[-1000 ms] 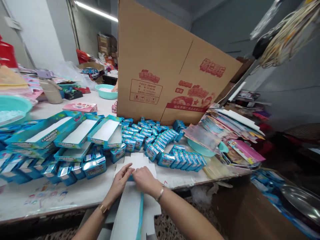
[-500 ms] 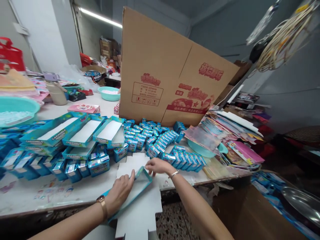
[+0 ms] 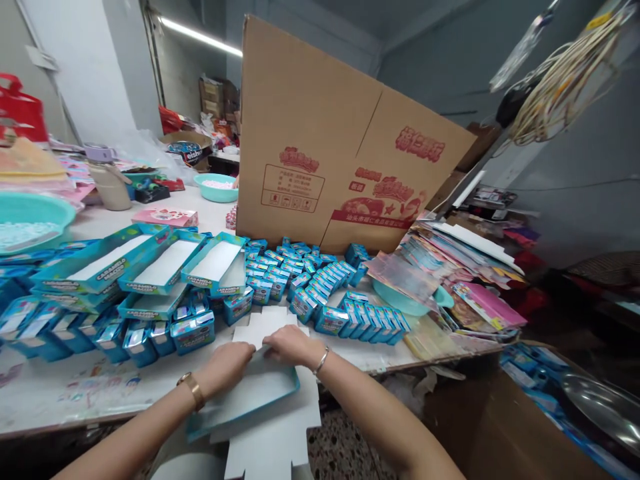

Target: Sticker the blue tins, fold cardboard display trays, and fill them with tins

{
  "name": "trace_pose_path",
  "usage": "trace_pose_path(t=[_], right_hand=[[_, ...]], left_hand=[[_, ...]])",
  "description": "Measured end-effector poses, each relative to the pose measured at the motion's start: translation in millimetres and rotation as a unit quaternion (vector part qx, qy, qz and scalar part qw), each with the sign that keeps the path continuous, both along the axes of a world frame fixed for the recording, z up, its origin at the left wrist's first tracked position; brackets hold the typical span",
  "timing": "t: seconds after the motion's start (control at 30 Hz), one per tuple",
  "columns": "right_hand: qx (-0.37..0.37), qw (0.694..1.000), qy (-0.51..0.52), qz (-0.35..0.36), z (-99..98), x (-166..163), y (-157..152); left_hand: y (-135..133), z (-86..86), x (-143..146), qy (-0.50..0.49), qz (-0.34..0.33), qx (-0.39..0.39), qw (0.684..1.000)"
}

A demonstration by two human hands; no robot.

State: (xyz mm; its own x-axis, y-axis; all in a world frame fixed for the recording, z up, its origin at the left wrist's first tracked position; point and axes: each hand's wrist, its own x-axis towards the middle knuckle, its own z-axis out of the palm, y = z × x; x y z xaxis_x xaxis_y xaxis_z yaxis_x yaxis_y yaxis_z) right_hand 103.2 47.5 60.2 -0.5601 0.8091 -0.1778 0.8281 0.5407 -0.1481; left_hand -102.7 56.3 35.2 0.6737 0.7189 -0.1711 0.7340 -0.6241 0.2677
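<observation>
A shallow blue cardboard tray with a white inside lies tilted over flat white card blanks at the table's front edge. My left hand, with a watch at the wrist, grips the tray's far wall, its fingers curled. Close beside it, my right hand, with a bangle, pinches the same far wall. The hands hide that part of the wall. Finished-looking trays printed "Caramelo" are stacked to the left, on top of small blue boxes.
Rows of small blue boxes stand beyond my hands, before a large upright carton. Printed sheets pile up over a teal basin at right. Another teal basin and a bottle stand at left.
My right hand has moved left from the tray's right end to its far wall, near my left hand. My left hand has shifted slightly left, and the tray has turned a little.
</observation>
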Motion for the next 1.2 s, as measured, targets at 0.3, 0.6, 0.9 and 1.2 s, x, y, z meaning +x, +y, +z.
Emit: trace_pose_path(t=[0.3,0.6,0.9,1.2], right_hand=[[0.113,0.991,-0.044,0.054,-12.5,-1.7,-34.7],[0.116,0.988,-0.091,0.041,-19.7,-11.6,-26.9],[0.112,0.986,-0.113,0.040,-20.4,-7.7,-25.5],[0.074,0.990,-0.118,0.024,-12.4,-20.5,-19.2]], left_hand=[[-3.8,1.5,-27.6,-0.037,-0.044,-0.045,0.997],[-7.0,7.6,-22.8,0.037,-0.058,-0.010,0.998],[-9.4,8.8,-43.4,0.020,-0.044,0.000,0.999],[-8.1,11.3,-44.9,0.049,-0.023,-0.011,0.998]])
